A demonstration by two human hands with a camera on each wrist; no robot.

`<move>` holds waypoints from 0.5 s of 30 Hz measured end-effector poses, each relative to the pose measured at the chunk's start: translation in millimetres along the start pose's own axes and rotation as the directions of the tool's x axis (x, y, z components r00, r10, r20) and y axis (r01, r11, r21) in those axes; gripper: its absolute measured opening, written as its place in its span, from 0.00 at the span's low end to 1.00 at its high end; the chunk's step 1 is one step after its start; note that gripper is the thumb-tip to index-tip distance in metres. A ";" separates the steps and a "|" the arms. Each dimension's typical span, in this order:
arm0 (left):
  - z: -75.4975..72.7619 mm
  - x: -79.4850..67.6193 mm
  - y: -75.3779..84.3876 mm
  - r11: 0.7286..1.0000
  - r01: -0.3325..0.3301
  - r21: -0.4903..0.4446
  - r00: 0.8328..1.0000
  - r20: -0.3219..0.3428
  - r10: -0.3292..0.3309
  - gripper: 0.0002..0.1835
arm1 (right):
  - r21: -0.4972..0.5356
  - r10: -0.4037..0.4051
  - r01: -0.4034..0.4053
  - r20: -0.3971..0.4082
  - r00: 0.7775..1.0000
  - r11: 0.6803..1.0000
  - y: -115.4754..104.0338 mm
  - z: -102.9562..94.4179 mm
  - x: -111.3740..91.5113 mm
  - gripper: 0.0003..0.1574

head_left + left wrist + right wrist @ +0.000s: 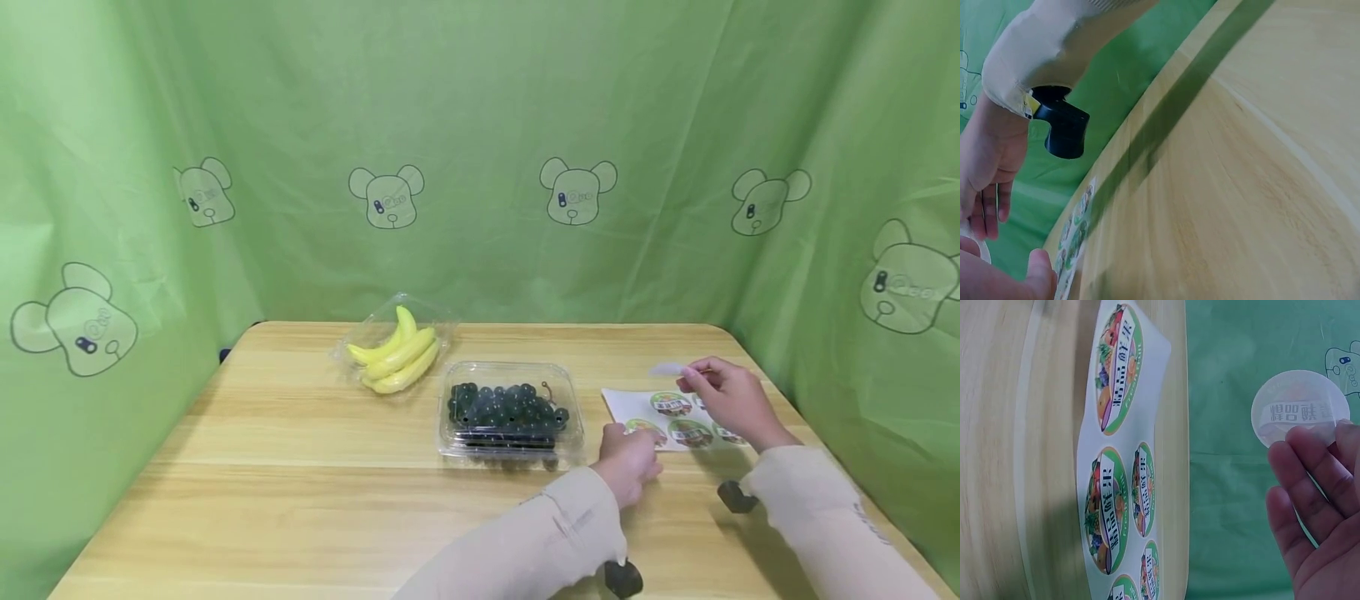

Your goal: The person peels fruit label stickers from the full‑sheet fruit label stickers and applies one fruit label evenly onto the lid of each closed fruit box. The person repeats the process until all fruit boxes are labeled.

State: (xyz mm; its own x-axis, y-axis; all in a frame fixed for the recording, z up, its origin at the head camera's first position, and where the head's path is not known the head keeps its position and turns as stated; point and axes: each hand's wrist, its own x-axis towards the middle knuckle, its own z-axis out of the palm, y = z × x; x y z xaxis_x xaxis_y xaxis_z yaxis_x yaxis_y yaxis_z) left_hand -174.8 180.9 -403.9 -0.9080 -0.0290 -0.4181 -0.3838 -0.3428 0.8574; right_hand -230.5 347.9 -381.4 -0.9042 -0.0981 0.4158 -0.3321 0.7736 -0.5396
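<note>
Apparently the step in hand is detaching a label: the right-hand grip [731,404] pinches a round sticker [1297,394] by its edge, free of the sticker sheet [628,404], which lies on the bench [300,500] right of the clear box of grapes [510,417]. Whether the left-hand grip [628,467], at the sheet's near left corner, clasps anything, I cannot tell. Next probably calls for keeping the sticky face untouched.

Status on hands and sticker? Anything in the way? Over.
Right hand pinching round sticker, clear of sheet. Left hand at sheet's near-left corner. Grape box beside left hand; nothing blocking sticker.
</note>
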 end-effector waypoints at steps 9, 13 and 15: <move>3.7 1.1 9.6 0.998 -0.040 0.040 0.999 0.008 0.040 0.22 | 0.007 -0.033 0.033 -0.011 0.999 0.999 -3.3 3.5 -1.1 0.11; 7.0 6.7 17.7 0.995 -0.037 -0.088 0.992 0.116 0.047 0.24 | 0.024 -0.045 0.045 -0.020 0.999 0.999 -5.9 4.7 -2.0 0.09; 8.2 9.8 21.3 0.983 -0.005 -0.183 0.983 0.180 0.038 0.29 | 0.032 -0.044 0.045 -0.018 0.999 0.998 -7.3 5.2 -2.7 0.08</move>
State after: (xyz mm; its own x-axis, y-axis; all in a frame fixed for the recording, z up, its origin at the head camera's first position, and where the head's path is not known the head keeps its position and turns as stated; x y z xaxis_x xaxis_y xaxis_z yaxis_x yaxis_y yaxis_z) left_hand -193.2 181.0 -387.3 -0.9374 0.1271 -0.3244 -0.3423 -0.5084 0.7902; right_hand -227.0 339.2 -382.4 -0.8836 -0.1211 0.4522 -0.3806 0.7483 -0.5433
